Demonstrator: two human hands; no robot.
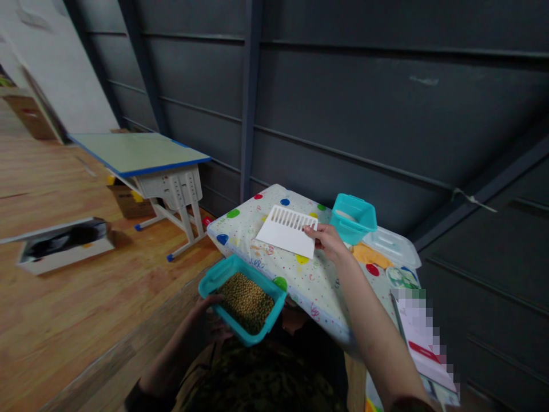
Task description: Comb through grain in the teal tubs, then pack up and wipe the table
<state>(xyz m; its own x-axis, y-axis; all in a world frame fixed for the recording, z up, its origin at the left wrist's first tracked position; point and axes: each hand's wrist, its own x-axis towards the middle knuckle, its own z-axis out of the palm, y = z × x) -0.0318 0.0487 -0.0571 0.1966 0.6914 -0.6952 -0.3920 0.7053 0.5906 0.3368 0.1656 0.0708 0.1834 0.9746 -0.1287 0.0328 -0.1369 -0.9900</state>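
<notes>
My left hand (205, 321) grips the near-left rim of a turquoise plastic tub (270, 281), with the thumb over the edge. Inside it lies a layer of dried beans (246, 298), yellowish at the back and greener toward the front. The tub is held in front of my body, off the table's near edge. Out over the table, my right hand (329, 241) pinches the right edge of a white slotted panel (285, 233). A row of narrow slots runs along its far side. Whether the panel rests on the cloth, I cannot tell.
Beyond my right hand stands a second turquoise tub (364, 217) with something white inside. A clear lid (397, 245) and an orange-yellow cloth (371, 256) lie beside it. The balloon-print tablecloth (240, 229) covers the table against a dark wall (343, 109). A desk (150, 150) stands left.
</notes>
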